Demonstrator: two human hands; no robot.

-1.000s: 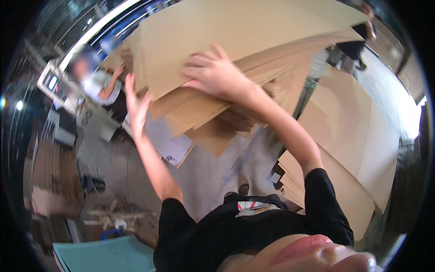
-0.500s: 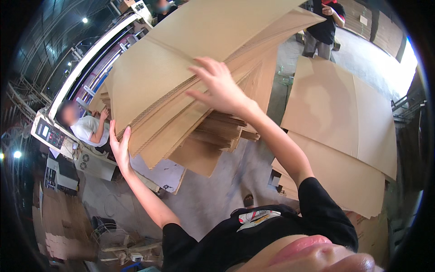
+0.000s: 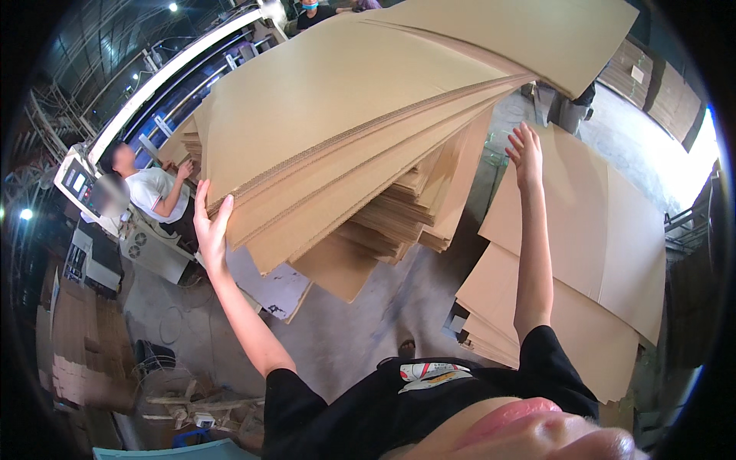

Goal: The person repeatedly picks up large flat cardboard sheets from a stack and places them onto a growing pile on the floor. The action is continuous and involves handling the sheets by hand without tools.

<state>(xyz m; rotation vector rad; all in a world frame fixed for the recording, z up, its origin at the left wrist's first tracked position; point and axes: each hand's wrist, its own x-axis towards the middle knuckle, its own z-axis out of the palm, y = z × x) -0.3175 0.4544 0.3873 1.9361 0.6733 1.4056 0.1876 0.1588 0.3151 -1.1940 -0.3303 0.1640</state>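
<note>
A thick stack of large brown corrugated cardboard sheets (image 3: 330,100) spreads in front of me, its layers fanned toward my side. My left hand (image 3: 211,230) grips the stack's near left corner, with the thumb on the top edge and the fingers round the side. Another cardboard sheet (image 3: 529,38) angles off the stack at the far right, partly lying over it. My right hand (image 3: 525,157) is raised in the air to the right of the stack, fingers spread, holding nothing. Beneath the fanned sheets sits a lower pile of cardboard (image 3: 383,222).
A second pile of cardboard sheets (image 3: 571,207) lies to my right. At the left stands a long machine with a control panel (image 3: 79,182), and a person in a white shirt (image 3: 157,192) works beside it. Wood scraps (image 3: 203,410) lie on the floor at the lower left.
My right hand has left the top of the stack and swung out to the right. A sheet now extends at the far right. My left hand stays at the corner.
</note>
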